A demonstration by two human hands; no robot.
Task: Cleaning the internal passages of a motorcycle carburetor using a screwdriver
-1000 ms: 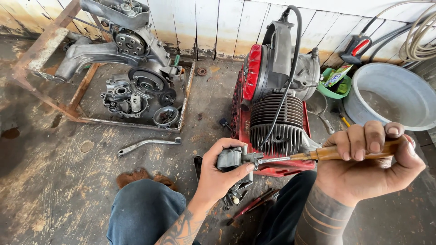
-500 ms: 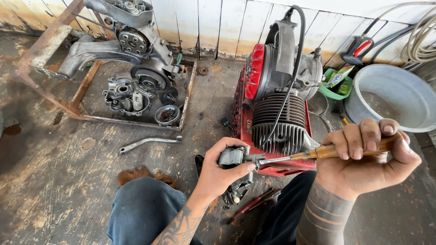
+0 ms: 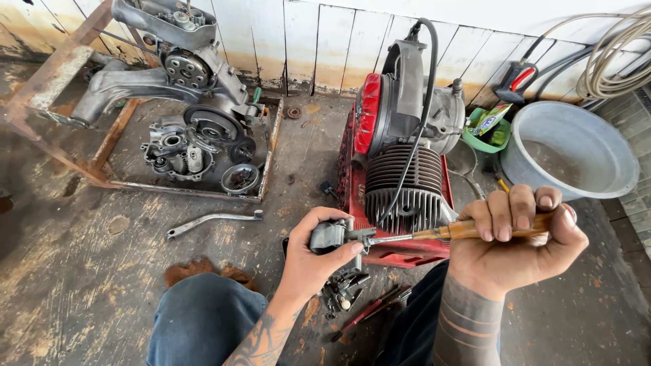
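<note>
While gripped, the small grey metal part [image 3: 330,236] meets a wooden-handled screwdriver [image 3: 468,229].

The small grey cast-metal part [image 3: 330,236] looks dull and matt. The screwdriver [image 3: 468,230] has a glossy amber wooden-looking handle and a bare steel shaft. The finned cylinder of the engine [image 3: 405,186] is dark, greasy metal. The concrete floor [image 3: 88,291] is rough and stained; the round grey basin [image 3: 573,152] looks smooth.

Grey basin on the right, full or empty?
Nearly empty. The basin stands upright by the wall; its bare inner wall and bottom show, with only a stained or wet patch low inside.
</note>
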